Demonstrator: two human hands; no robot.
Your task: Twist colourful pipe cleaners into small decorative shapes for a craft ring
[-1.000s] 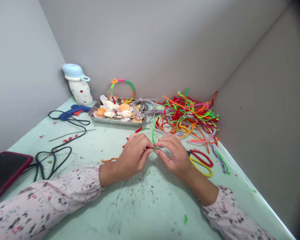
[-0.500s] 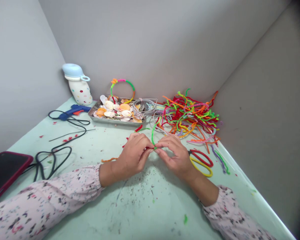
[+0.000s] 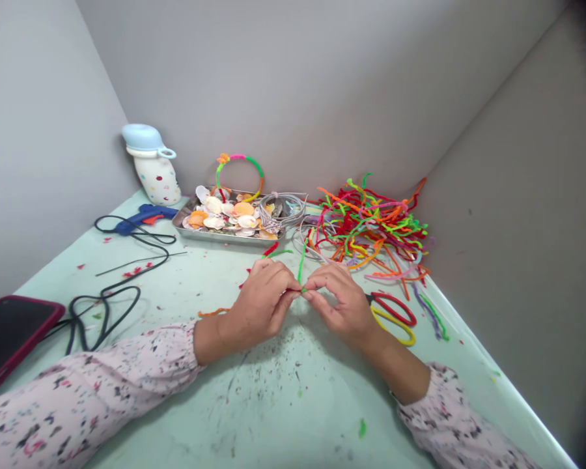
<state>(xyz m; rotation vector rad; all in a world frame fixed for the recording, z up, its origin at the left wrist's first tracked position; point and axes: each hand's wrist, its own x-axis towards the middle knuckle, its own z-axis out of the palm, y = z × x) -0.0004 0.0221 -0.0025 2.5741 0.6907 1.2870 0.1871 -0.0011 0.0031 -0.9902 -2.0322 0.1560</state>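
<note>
My left hand (image 3: pixel 262 296) and my right hand (image 3: pixel 339 299) meet fingertip to fingertip above the middle of the table. Both pinch a green pipe cleaner (image 3: pixel 301 264), whose free end sticks up and away from me between them. A bit of red shows at the left fingertips, too small to make out fully. Red and green pipe cleaner pieces (image 3: pixel 271 251) lie just beyond my left hand, and an orange one (image 3: pixel 213 312) pokes out beside the left wrist. Scissors with red and yellow handles (image 3: pixel 395 319) lie partly hidden behind my right hand.
A metal tray (image 3: pixel 224 239) holds shells, with a colourful pipe cleaner ring (image 3: pixel 247 157) standing in it. Coiled grey wire (image 3: pixel 297 212) and a pipe cleaner heap (image 3: pixel 376 221) are to its right. Leftward are a bottle (image 3: pixel 153 169), a blue glue gun (image 3: pixel 139 218), black cord and a phone (image 3: pixel 14 332).
The green pipe cleaner's upright end has straightened and swung slightly to the right. Both hands stay almost in place, still pinching.
</note>
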